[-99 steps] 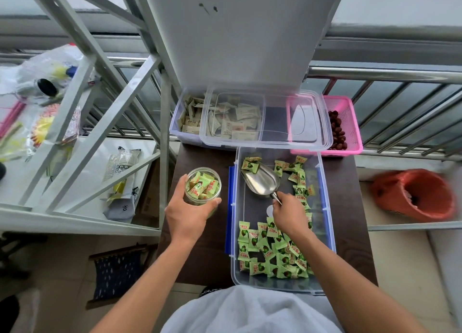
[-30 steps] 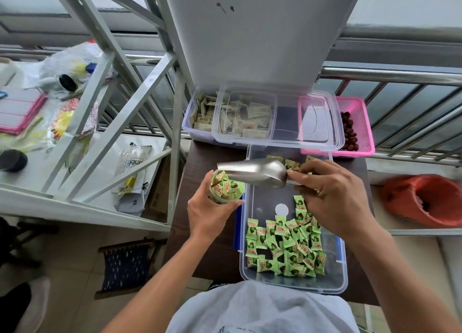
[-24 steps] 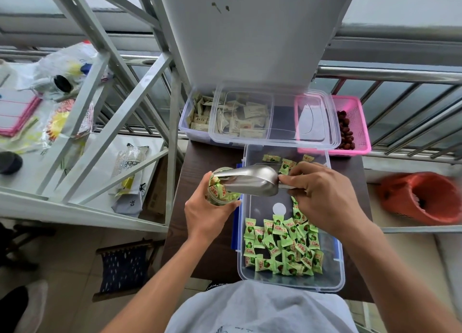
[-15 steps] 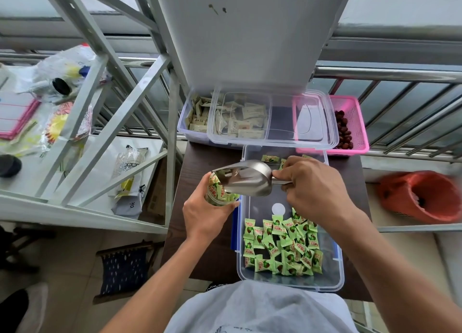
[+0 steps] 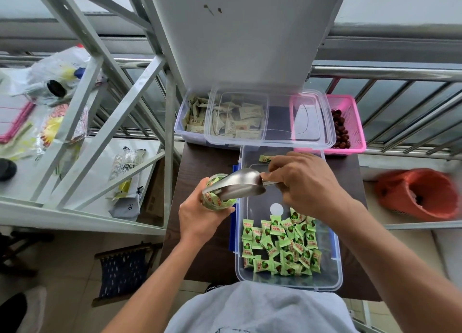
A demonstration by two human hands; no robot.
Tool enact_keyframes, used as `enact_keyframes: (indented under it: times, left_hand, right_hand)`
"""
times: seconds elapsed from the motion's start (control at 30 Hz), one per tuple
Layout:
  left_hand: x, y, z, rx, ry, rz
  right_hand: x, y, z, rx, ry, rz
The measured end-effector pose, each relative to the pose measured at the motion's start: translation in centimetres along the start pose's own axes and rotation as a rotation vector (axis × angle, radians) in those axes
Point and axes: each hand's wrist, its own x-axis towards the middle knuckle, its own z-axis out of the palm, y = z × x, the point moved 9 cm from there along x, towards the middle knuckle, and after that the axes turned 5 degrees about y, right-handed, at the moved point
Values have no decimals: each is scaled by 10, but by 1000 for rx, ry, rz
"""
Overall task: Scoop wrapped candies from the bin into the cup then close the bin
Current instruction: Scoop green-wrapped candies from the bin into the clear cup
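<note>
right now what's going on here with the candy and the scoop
A person is scooping wrapped candies into a small clear cup. The left hand holds the cup beside the open bin; the right hand holds a metal scoop by its handle, mouth tipped into the cup. Most candies are piled at the bin's near end. A clear lid rests on containers behind.

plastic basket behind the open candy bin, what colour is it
Pink. The slotted plastic basket shows best in the head view.
</note>
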Motion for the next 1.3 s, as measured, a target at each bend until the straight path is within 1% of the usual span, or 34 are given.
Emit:
enact_keyframes:
  times: [0.03,0.1,0.2,0.23,0.3,0.47,0.53,0.6,0.73,0.83,0.97,1.03,1.3]
  left_hand:
    - [1,0,-1,-1,-5,-7]
    - [2,-3,-4,13,11,-33]
    - [5,-8,-7,53,55,-79]
    - [6,-11,-7,60,60,-91]
    - [7,-13,-8,53,79,-98]
    - [1,-5,-12,31,139,-13]
    - [0,2,-13,44,146,33]
    - [-1,7,-13,50,153,76]
    - [-7,18,-18,-6,216,107]
    - [-7,22,-19,4,210,144]
    - [-5,18,-19,25,203,118]
    - [-4,13,-17,32,191,92]
    - [-1,4,-2,73,125,14]
  right_hand:
    - [-3,8,0,42,14,36]
    - [-13,32,6,182,21,186]
    - [-34,70,24,543,39,519]
    - [-44,82,29,601,57,621]
    - [-67,104,38,578,51,766]
    - [-123,135,76,379,-271,1009]
    - [-133,138,92,340,-322,1056]
    - [-137,141,107,318,-319,1090]
    - [-126,145,133,258,-250,1101]
    - [-111,146,142,231,-168,1124]
    - [-97,144,156,322,-113,1161]
    - [-99,141,162,375,-96,1148]
    - [-118,134,155,412,-2,1071]
